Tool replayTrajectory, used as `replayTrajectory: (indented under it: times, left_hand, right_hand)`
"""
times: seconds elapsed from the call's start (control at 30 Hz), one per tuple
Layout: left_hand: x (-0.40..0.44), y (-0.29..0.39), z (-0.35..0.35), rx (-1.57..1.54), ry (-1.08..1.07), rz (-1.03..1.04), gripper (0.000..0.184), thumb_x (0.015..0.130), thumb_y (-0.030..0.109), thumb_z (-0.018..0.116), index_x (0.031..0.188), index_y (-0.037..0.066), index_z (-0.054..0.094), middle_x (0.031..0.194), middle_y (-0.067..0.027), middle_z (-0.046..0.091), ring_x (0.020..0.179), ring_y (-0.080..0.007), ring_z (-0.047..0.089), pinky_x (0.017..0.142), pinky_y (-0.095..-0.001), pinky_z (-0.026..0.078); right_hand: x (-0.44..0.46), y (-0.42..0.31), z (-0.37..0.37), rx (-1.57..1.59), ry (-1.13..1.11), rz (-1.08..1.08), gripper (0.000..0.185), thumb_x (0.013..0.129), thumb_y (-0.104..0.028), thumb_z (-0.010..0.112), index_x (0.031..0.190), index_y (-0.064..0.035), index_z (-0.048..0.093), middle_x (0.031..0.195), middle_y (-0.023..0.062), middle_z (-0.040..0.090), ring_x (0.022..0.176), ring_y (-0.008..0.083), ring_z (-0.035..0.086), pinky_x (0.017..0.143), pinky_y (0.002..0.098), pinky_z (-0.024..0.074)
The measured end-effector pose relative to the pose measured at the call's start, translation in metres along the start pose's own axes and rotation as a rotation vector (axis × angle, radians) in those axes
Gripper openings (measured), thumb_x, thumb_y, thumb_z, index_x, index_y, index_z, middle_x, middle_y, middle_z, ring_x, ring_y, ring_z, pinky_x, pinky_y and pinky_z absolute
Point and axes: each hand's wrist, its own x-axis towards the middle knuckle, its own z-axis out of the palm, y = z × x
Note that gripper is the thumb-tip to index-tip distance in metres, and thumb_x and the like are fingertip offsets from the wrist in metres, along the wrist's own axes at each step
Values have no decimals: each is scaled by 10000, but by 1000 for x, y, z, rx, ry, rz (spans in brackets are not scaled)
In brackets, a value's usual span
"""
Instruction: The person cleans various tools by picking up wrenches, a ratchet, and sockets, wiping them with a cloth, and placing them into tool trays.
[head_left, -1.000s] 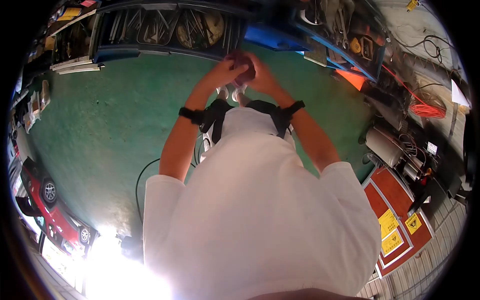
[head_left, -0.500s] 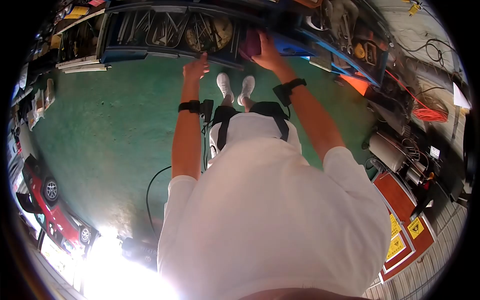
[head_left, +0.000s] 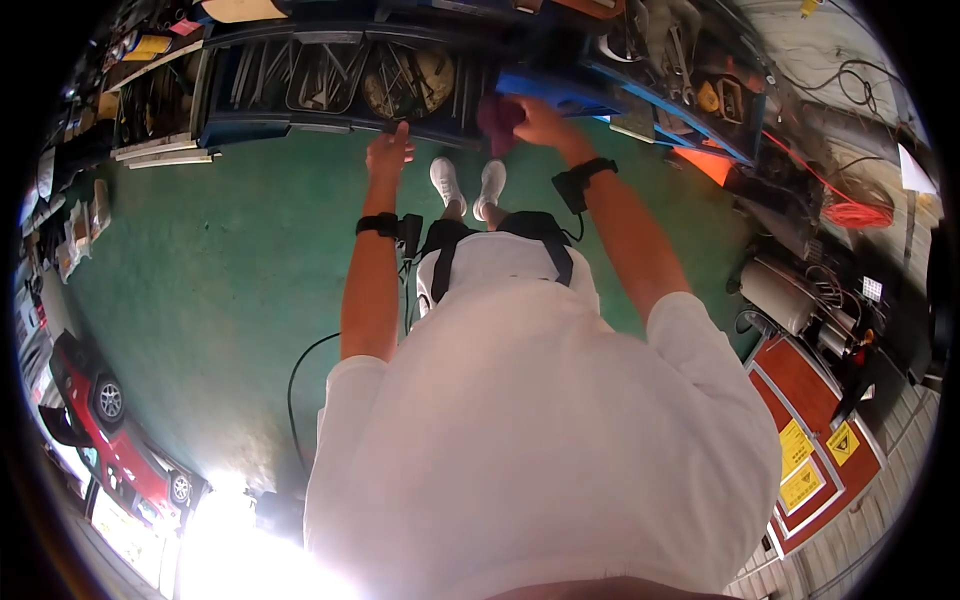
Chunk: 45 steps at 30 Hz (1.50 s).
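Note:
A dark purple-red cloth point(head_left: 497, 124) hangs bunched from my right hand point(head_left: 540, 124), whose fingers are closed on it in front of the open drawer. My left hand point(head_left: 390, 153) is at the front edge of the drawer point(head_left: 350, 124), with a finger pointing up and the others loosely curled; nothing shows in it. Inside the drawer, behind my left hand, a round tray point(head_left: 408, 82) holds several metal tools. Left of it lies a rectangular tray point(head_left: 326, 78) with long metal pieces. Black straps with small devices are on both my wrists.
A blue-edged tool shelf point(head_left: 690, 110) stands at the upper right, near a coiled orange hose point(head_left: 858, 214) and a compressor tank point(head_left: 776, 296). A red-brown cabinet point(head_left: 806, 400) is at the lower right. At the left is a red car point(head_left: 125, 445). A black cable point(head_left: 292, 390) hangs beside me.
My hands were together at the cloth, then moved apart. The left hand let go and went to the drawer edge; the right kept the cloth, which has since come slightly lower.

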Motion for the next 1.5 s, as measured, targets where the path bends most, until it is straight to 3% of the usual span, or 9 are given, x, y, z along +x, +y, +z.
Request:
replayTrajectory:
  times: [0.1, 0.2, 0.3, 0.5, 0.63, 0.7, 0.8, 1.07, 1.5]
  left_hand:
    - [2, -1, -1, 43, -29, 20, 489, 883, 519, 646, 875, 30, 647, 789, -99, 697, 618, -137, 646, 463, -261, 436]
    - [10, -10, -9, 90, -51, 0, 537, 854, 554, 661, 867, 17, 660, 775, -109, 699, 619, -153, 654, 489, -286, 466]
    - [14, -3, -11, 123, -81, -34, 582, 818, 592, 680, 837, 11, 663, 752, -112, 695, 608, -160, 654, 496, -296, 482]
    - [-8, 17, -17, -7, -140, -162, 571, 787, 613, 705, 754, 49, 617, 686, -49, 632, 527, -102, 565, 417, -220, 372]
    - [-8, 18, -20, -39, -195, -209, 587, 783, 627, 698, 777, 47, 606, 688, -36, 616, 515, -93, 545, 398, -207, 344]
    - [-9, 17, -21, -50, -225, -205, 597, 782, 643, 685, 797, 51, 607, 695, -26, 613, 506, -77, 520, 394, -203, 341]
    - [-10, 19, -26, -58, -268, -215, 625, 775, 667, 673, 838, 48, 613, 724, -22, 620, 519, -66, 517, 402, -199, 354]
    - [1, 8, -30, -1, -316, -186, 796, 751, 751, 618, 1042, 11, 633, 848, -62, 671, 673, -97, 611, 473, -198, 412]
    - [-17, 3, -1, -128, 47, -259, 618, 783, 653, 664, 822, 37, 637, 681, -40, 644, 596, -110, 613, 460, -243, 427]
  right_hand:
    - [-6, 7, 1, 171, -219, -219, 517, 658, -126, 711, 1162, -46, 627, 1014, 193, 681, 907, 299, 657, 795, 388, 512]
    - [5, 25, -7, 186, -167, -44, 503, 657, -162, 737, 1128, -30, 619, 1028, 190, 675, 951, 329, 650, 828, 389, 502]
    - [14, 15, -2, 263, 435, 168, 523, 663, -157, 732, 1153, -28, 604, 1042, 200, 670, 981, 371, 640, 853, 401, 503]
    - [16, 12, 57, 291, 656, 137, 475, 673, -113, 704, 1130, -33, 600, 1018, 222, 671, 938, 413, 642, 838, 422, 519]
    - [-22, 19, 42, 376, 295, 205, 523, 697, -55, 661, 1210, -32, 562, 1110, 204, 649, 1047, 310, 634, 912, 405, 493]
    - [-40, 32, 34, 217, 103, -14, 511, 673, -76, 656, 1179, -45, 597, 993, 207, 681, 952, 413, 643, 861, 436, 513]
    - [-55, 58, 16, 123, 3, 160, 517, 665, -90, 658, 1178, -73, 606, 1127, 192, 651, 963, 418, 635, 854, 437, 521]
    - [-38, 37, -56, -492, 191, 216, 665, 663, -163, 725, 1292, -165, 510, 1260, 220, 498, 1097, 428, 547, 884, 486, 519]
    - [49, 51, -22, -680, 170, -400, 397, 803, -68, 575, 1191, -143, 606, 1144, 177, 550, 930, 349, 614, 709, 412, 554]
